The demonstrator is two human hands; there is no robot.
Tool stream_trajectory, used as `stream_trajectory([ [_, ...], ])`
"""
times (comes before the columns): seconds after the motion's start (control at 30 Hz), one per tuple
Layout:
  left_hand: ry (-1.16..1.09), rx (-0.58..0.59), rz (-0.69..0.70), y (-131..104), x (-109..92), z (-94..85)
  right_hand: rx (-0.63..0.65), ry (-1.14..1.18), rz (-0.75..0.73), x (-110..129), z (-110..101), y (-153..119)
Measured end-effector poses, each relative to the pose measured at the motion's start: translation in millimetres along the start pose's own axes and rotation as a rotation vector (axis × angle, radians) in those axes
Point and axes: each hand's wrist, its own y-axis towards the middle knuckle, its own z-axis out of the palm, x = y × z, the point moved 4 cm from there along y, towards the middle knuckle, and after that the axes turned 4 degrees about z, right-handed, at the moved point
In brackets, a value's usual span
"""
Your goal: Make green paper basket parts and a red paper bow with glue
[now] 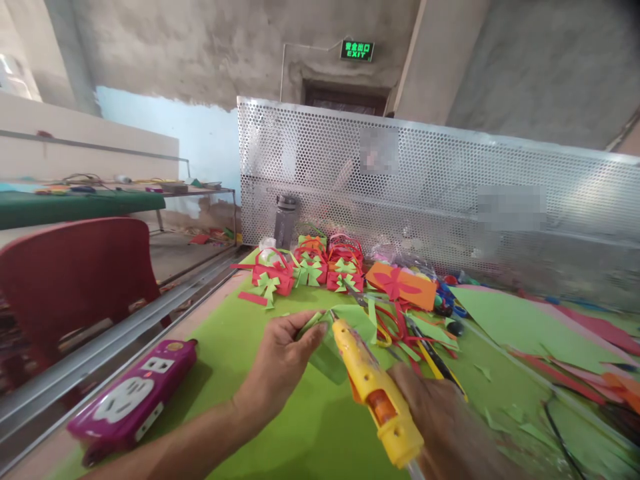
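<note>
My left hand (pixel 290 353) pinches a folded piece of green paper (pixel 327 353) between thumb and fingers, above the green table top. In my right hand (pixel 440 413) is a yellow glue gun (pixel 377 393), its nozzle close to the upper edge of the green paper. Whether the nozzle touches the paper cannot be made out. Beyond the hands stand small red paper bags (pixel 273 279) with green bows and loop handles. An orange paper piece with a red bow (pixel 400 285) lies to their right.
A purple power strip (pixel 135 397) lies at the left. A yellow-black cutter (pixel 435 357), scissors and paper scraps are at the right, near large green sheets (pixel 530 330). A grey bottle (pixel 285 220) stands before a perforated metal screen (pixel 425 173). A red chair (pixel 80 287) is beyond the left edge.
</note>
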Motion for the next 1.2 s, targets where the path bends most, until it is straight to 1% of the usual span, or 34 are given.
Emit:
stream_trajectory([
  [0.1,0.005,-0.003,0.009,-0.1,-0.3,0.2,-0.073,0.017,-0.038,2.4,-2.9,1.4],
  [0.13,0.003,-0.004,0.014,-0.1,-0.5,0.4,-0.079,0.021,-0.041,2.8,-3.4,1.8],
  [0.33,-0.019,-0.002,0.015,-0.1,0.7,1.2,-0.025,-0.020,-0.078,4.9,-6.4,2.2],
  [0.5,-0.015,-0.017,0.019,-0.6,0.6,0.3,0.011,0.008,-0.015,1.6,-6.1,1.2],
  [0.67,-0.008,-0.011,0.024,-0.1,0.7,0.1,0.040,0.006,0.001,0.1,-3.8,-0.9],
  [0.8,0.000,-0.009,0.017,0.1,0.7,0.0,0.025,0.006,0.002,-1.0,-3.6,-1.0],
  [1.0,-0.030,-0.030,0.032,0.0,-4.4,1.2,0.012,-0.021,-0.020,-3.9,-1.4,-2.3],
  [1.2,-0.023,-0.024,0.018,-0.9,-4.8,1.7,-0.004,-0.016,-0.031,-0.3,-2.1,-0.9],
])
